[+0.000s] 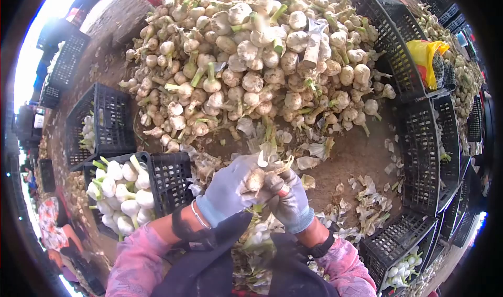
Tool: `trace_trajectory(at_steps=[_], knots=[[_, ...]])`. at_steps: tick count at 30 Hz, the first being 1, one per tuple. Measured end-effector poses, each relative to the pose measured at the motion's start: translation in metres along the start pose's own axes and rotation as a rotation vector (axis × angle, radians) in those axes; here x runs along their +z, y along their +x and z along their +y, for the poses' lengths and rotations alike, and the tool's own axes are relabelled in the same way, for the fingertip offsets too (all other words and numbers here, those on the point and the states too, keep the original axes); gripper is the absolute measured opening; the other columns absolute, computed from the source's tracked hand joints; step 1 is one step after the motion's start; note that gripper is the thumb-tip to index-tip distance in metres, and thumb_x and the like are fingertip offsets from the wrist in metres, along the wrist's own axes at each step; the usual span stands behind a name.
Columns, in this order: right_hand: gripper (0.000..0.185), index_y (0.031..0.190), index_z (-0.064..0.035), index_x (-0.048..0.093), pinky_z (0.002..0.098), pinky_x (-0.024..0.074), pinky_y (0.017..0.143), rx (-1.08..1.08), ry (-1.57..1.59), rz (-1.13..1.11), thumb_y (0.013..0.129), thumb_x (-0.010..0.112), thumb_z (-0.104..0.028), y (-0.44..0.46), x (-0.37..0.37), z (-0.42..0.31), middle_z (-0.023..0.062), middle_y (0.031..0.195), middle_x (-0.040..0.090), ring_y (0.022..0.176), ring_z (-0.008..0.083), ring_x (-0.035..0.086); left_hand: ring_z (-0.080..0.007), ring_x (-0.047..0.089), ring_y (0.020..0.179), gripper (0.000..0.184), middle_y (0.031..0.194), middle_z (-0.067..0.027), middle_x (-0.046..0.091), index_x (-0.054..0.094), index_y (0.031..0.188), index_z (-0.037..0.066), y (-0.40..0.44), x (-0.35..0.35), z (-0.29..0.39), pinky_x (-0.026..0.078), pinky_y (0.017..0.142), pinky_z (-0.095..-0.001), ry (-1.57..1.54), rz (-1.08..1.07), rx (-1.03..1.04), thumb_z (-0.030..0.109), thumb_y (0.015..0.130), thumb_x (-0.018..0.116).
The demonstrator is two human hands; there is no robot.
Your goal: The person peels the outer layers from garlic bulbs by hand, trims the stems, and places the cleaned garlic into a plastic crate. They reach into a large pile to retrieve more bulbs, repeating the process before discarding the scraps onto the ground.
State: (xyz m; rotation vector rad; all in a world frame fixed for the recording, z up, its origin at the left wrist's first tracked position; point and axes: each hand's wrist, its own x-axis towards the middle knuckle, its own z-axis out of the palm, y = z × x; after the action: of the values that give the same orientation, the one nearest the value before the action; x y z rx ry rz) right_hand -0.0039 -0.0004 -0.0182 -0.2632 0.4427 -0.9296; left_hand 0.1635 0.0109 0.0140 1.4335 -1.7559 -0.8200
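A dirty garlic bulb (255,180) with dry outer skin is held low in front of me. My left hand (225,184), in a grey-blue glove, is closed around it from the left. On its other side my right hand (291,200), gloved too, has its fingers bent and pressed against the bulb. Loose dry garlic skin (284,167) sticks up between the hands. Part of the bulb is hidden by the fingers. Beyond the hands rises a big heap of unpeeled garlic (249,79). A tool with a wooden handle (310,56) and a metal blade lies on it.
A black crate (170,179) to the left holds clean white garlic (126,192); another crate (115,116) stands behind it. More black crates (419,155) line the right side, one with a yellow bag (432,58). Peelings (367,205) litter the ground. A person (55,223) is at far left.
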Motion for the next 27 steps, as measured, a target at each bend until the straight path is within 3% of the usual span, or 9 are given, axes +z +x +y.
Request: trace_trajectory(at_steps=[5,11,13,16,19,23,26,27], knots=[[0.027,0.121,0.0009,0.059,0.031,0.0549,0.088,0.138,-0.106,0.152,0.095,0.064,-0.006,-0.001,0.0,-0.006,0.0076,0.112,0.065,0.1,0.016,0.064,-0.0352,0.068,0.101,0.076,0.117,-0.0179,0.065,0.056,0.128,0.003,-0.004,-0.003,-0.005,0.055,0.084,-0.038,-0.108,-0.064,-0.172,0.024,0.065,0.091],[0.03,0.123,0.0015,0.06,0.0306,0.0554,0.086,0.019,0.02,0.018,0.095,0.064,-0.005,-0.003,0.007,-0.006,0.008,0.113,0.066,0.1,0.0154,0.064,-0.0339,0.068,0.1,0.077,0.117,-0.0167,0.065,0.056,0.129,0.004,-0.002,-0.001,-0.005,0.055,0.084,-0.0367,0.114,0.029,0.11,0.027,0.065,0.091],[0.03,0.123,0.0015,0.061,0.0302,0.0553,0.086,-0.014,0.067,-0.071,0.094,0.065,-0.006,-0.003,-0.003,-0.002,0.0083,0.113,0.066,0.099,0.0151,0.064,-0.0334,0.068,0.1,0.076,0.116,-0.0164,0.065,0.056,0.128,0.003,-0.001,0.001,-0.003,0.055,0.084,-0.0367,0.089,0.049,0.089,0.027,0.066,0.091],[0.031,0.122,0.0011,0.062,0.0285,0.0546,0.086,0.074,-0.123,0.124,0.093,0.067,-0.01,-0.002,-0.002,-0.002,0.0082,0.112,0.066,0.097,0.0152,0.065,-0.0325,0.068,0.099,0.073,0.113,-0.0161,0.066,0.057,0.126,0.002,0.0,-0.001,0.001,0.055,0.083,-0.0365,0.0,0.028,-0.006,0.027,0.067,0.091],[0.031,0.116,0.0014,0.065,0.0288,0.0532,0.085,0.011,-0.282,0.161,0.091,0.072,-0.016,-0.003,-0.002,-0.001,0.008,0.112,0.068,0.097,0.017,0.066,-0.0295,0.069,0.096,0.069,0.11,-0.0147,0.067,0.058,0.123,0.0,-0.001,-0.002,0.001,0.055,0.082,-0.0355,-0.058,-0.002,-0.084,0.025,0.068,0.091],[0.025,0.107,0.0003,0.07,0.0307,0.0518,0.082,-0.27,-0.845,0.072,0.087,0.074,-0.015,0.001,-0.016,-0.006,0.0062,0.105,0.07,0.093,0.0167,0.065,-0.0231,0.07,0.086,0.067,0.108,-0.0121,0.068,0.055,0.127,0.001,-0.006,-0.002,-0.001,0.056,0.074,-0.0314,-0.158,-0.098,-0.215,0.035,0.077,0.084],[0.02,0.103,-0.0005,0.072,0.0314,0.0513,0.08,-0.373,-1.085,0.023,0.086,0.072,-0.012,0.003,-0.017,-0.014,0.0056,0.099,0.07,0.089,0.0161,0.065,-0.0182,0.069,0.077,0.073,0.109,-0.012,0.068,0.046,0.137,0.003,-0.01,-0.002,0.001,0.055,0.063,-0.0279,-1.037,-0.214,-0.612,0.048,0.086,0.073],[0.019,0.102,-0.0009,0.071,0.0312,0.0512,0.08,-0.422,-1.141,-0.006,0.086,0.071,-0.01,0.005,-0.013,-0.019,0.0055,0.097,0.07,0.088,0.0156,0.064,-0.0156,0.067,0.076,0.067,0.103,-0.0099,0.067,0.045,0.138,0.004,-0.011,-0.002,0.0,0.053,0.064,-0.0261,-1.131,-0.222,-0.659,0.043,0.089,0.071]])
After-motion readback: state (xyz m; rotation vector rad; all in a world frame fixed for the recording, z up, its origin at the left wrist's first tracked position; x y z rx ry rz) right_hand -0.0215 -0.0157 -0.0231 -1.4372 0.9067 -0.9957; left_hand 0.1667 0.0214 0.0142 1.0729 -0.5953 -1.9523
